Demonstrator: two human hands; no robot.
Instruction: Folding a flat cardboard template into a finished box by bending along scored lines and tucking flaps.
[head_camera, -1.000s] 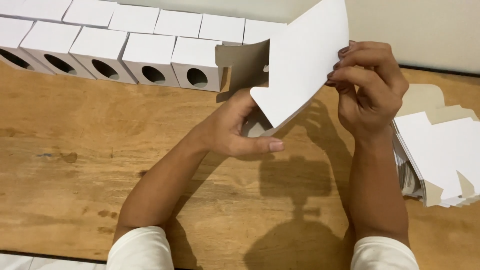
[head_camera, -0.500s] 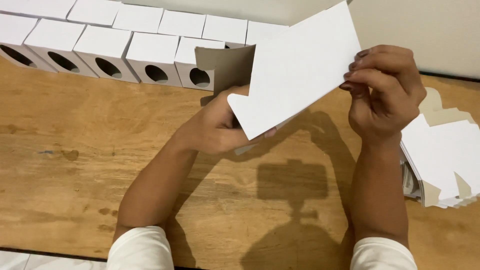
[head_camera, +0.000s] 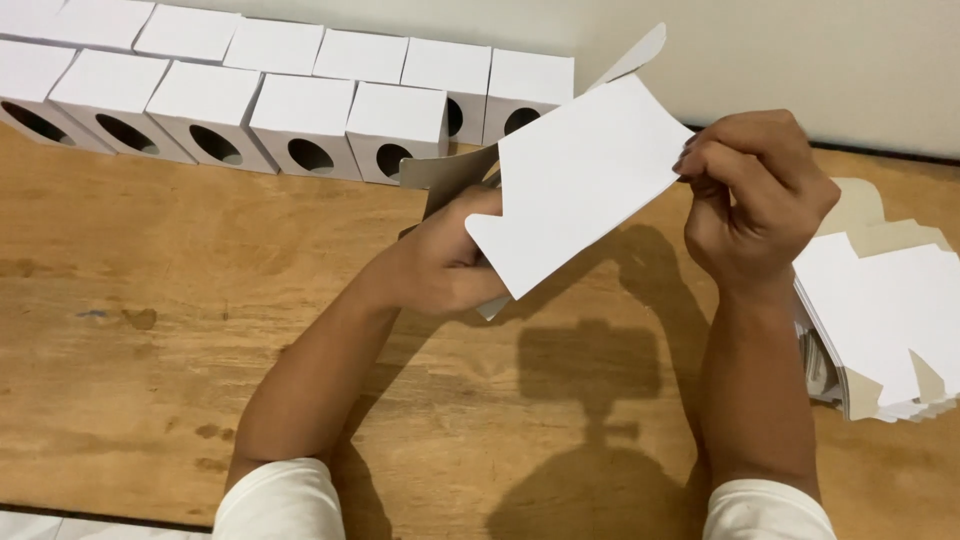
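Both my hands hold a white cardboard box blank (head_camera: 585, 180) above the wooden table (head_camera: 180, 330). It is partly unfolded, with its white face up and brown inner flaps showing at its left edge. My left hand (head_camera: 450, 265) grips its lower left corner from underneath, the fingers partly hidden behind the card. My right hand (head_camera: 755, 190) pinches its right edge between fingertips and thumb.
Two rows of assembled white boxes with round holes (head_camera: 300, 110) line the table's far left, against a pale wall. A stack of flat white blanks (head_camera: 885, 320) lies at the right edge. My camera's shadow falls on the wood between my forearms.
The blank has tilted flatter and swung to the right. My left hand has slid under its lower left corner, and my right hand has shifted along the right edge.
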